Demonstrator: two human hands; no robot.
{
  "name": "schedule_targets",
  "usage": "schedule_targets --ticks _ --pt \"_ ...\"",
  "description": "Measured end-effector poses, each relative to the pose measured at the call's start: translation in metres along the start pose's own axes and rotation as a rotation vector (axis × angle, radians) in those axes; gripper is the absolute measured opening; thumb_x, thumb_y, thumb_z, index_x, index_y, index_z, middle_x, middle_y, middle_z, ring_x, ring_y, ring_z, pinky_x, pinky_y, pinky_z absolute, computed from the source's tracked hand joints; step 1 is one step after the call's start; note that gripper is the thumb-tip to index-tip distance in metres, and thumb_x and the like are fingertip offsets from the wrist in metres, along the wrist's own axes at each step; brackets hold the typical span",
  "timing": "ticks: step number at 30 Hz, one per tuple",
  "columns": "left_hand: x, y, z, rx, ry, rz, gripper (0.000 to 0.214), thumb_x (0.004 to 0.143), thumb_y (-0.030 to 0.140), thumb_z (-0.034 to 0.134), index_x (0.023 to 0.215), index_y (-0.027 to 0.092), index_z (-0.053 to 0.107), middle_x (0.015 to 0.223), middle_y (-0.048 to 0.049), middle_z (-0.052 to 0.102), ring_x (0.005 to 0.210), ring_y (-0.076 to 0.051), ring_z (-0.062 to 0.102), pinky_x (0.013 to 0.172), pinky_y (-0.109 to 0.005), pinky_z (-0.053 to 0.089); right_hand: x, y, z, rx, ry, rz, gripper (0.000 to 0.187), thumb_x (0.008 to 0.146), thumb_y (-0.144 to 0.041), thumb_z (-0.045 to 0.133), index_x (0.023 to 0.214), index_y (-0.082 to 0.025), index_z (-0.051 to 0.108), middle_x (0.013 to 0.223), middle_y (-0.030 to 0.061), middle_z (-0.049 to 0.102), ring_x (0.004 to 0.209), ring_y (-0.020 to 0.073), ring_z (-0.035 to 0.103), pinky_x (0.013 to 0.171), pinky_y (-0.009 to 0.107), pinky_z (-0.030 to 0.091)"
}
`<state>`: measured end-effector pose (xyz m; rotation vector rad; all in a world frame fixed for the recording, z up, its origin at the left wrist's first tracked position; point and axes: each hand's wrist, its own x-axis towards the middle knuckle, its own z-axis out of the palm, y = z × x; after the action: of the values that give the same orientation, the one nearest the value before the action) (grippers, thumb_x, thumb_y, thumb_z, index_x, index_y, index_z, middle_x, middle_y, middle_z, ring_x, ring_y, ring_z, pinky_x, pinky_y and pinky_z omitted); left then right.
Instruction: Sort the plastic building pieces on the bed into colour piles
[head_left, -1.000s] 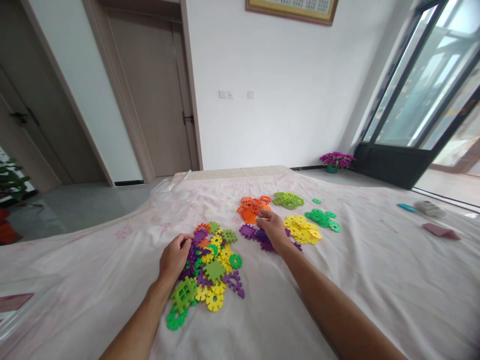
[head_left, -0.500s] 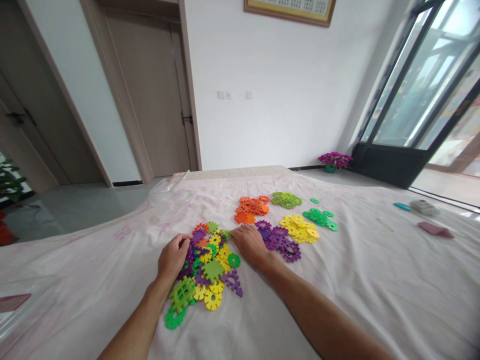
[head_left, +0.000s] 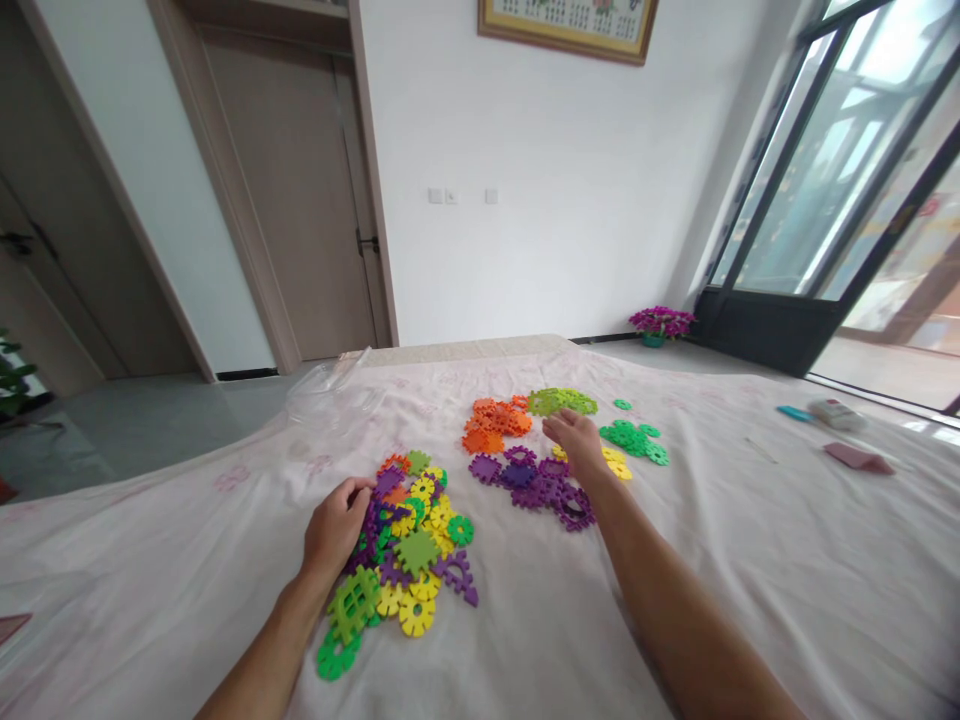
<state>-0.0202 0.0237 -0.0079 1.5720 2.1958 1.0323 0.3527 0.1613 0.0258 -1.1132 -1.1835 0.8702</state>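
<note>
My left hand (head_left: 335, 527) rests at the left edge of a mixed heap of notched plastic building pieces (head_left: 417, 551), its fingers curled against purple ones. Whether a piece is in those fingers is hidden. Purple, yellow, green and light green pieces overlap in this heap, some round, some square. My right hand (head_left: 576, 440) is over the sorted piles, fingers stretched out, just below the light green pile (head_left: 574, 402). A light green square piece (head_left: 541, 402) lies at that pile's left end, close to my fingertips. My right hand partly covers the yellow pile (head_left: 616, 463).
Orange pieces (head_left: 495, 424), purple pieces (head_left: 546, 484) and green discs (head_left: 636, 440) form separate piles. A clear plastic package (head_left: 330, 385) lies at the back left of the sheet (head_left: 720, 560). On the right are a pink cloth (head_left: 859, 457) and a white packet (head_left: 836, 414).
My right hand has moved from the mixed heap right and away to the light green pile. A light green piece has gone from the heap, and one now shows at the pile. My left hand stays by the heap.
</note>
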Motion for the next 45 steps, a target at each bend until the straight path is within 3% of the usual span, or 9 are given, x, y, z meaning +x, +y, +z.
schedule_targets --ticks 3,6,16,21,24,33,39,42,45 --pt "0.0 0.0 0.0 0.003 0.004 0.004 0.027 0.085 0.041 0.047 0.097 0.031 0.069 0.103 0.0039 0.074 0.095 -0.018 0.066 0.077 -0.024 0.045 0.006 0.003 -0.008 0.108 0.124 0.039 0.027 0.061 -0.029 0.069 0.082 -0.017 0.056 0.073 0.0001 0.059 0.066 0.013 0.058 0.066 0.028 0.055" --pt "0.001 -0.001 0.001 -0.006 0.011 0.011 0.027 0.085 0.041 0.047 0.097 0.031 0.069 0.103 0.0039 0.074 0.095 -0.018 0.066 0.078 -0.024 0.045 -0.003 0.003 0.004 0.055 0.065 0.091 0.035 0.063 -0.025 0.066 0.096 -0.015 0.062 0.095 0.0071 0.065 0.075 0.0156 0.063 0.066 0.03 0.056" --pt "0.0 -0.003 0.001 -0.009 0.006 0.014 0.028 0.086 0.042 0.046 0.098 0.031 0.068 0.104 0.0031 0.073 0.094 -0.019 0.066 0.08 -0.025 0.046 -0.087 -0.02 0.084 -0.31 -0.812 -0.145 0.032 0.074 -0.034 0.07 0.099 -0.015 0.072 0.083 0.0038 0.069 0.067 0.0131 0.06 0.06 0.023 0.046" --pt "0.002 -0.004 0.002 -0.009 0.011 0.034 0.028 0.086 0.042 0.046 0.097 0.03 0.069 0.104 0.0025 0.073 0.094 -0.019 0.066 0.082 -0.025 0.047 -0.114 -0.029 0.092 -0.539 -1.014 -0.446 0.06 0.063 -0.047 0.082 0.117 -0.025 0.068 0.105 0.0059 0.065 0.093 0.0202 0.059 0.082 0.029 0.047" --pt "0.003 -0.005 0.003 -0.008 0.015 0.033 0.028 0.086 0.042 0.046 0.097 0.03 0.069 0.104 0.0025 0.074 0.093 -0.018 0.066 0.08 -0.025 0.047 -0.124 -0.032 0.092 -0.655 -1.004 -0.614 0.059 0.066 -0.054 0.078 0.119 -0.03 0.066 0.11 0.0057 0.062 0.101 0.0224 0.055 0.087 0.031 0.043" --pt "0.001 -0.002 0.002 -0.002 0.011 0.018 0.028 0.086 0.041 0.046 0.096 0.03 0.069 0.105 0.0032 0.073 0.095 -0.019 0.066 0.08 -0.025 0.047 -0.137 -0.03 0.093 -0.656 -0.904 -0.735 0.03 0.098 -0.037 0.043 0.103 -0.023 0.069 0.092 0.0053 0.067 0.088 0.0165 0.057 0.083 0.026 0.04" --pt "0.0 0.0 -0.001 -0.001 0.0 0.008 0.029 0.086 0.041 0.045 0.099 0.031 0.068 0.107 0.0028 0.073 0.097 -0.02 0.065 0.079 -0.026 0.045 -0.109 -0.024 0.084 -0.634 -0.503 -0.503 0.029 0.094 -0.029 0.045 0.078 -0.018 0.065 0.076 0.0017 0.065 0.07 0.0124 0.056 0.066 0.022 0.038" --pt "0.0 0.001 -0.001 -0.004 -0.006 0.005 0.028 0.086 0.041 0.045 0.098 0.031 0.068 0.107 0.0028 0.072 0.098 -0.02 0.065 0.081 -0.026 0.045 -0.079 -0.017 0.067 -0.619 -0.368 -0.309 0.034 0.088 -0.032 0.048 0.059 -0.016 0.056 0.056 -0.0009 0.054 0.054 0.0101 0.047 0.053 0.022 0.033" --pt "0.0 0.0 0.0 0.0 -0.007 -0.001 0.028 0.086 0.041 0.045 0.098 0.031 0.068 0.108 0.0033 0.072 0.098 -0.019 0.065 0.082 -0.026 0.044 -0.051 -0.009 0.045 -0.389 -0.277 -0.056 0.033 0.086 -0.039 0.051 0.063 -0.016 0.057 0.056 0.0008 0.056 0.05 0.0111 0.049 0.048 0.022 0.037"
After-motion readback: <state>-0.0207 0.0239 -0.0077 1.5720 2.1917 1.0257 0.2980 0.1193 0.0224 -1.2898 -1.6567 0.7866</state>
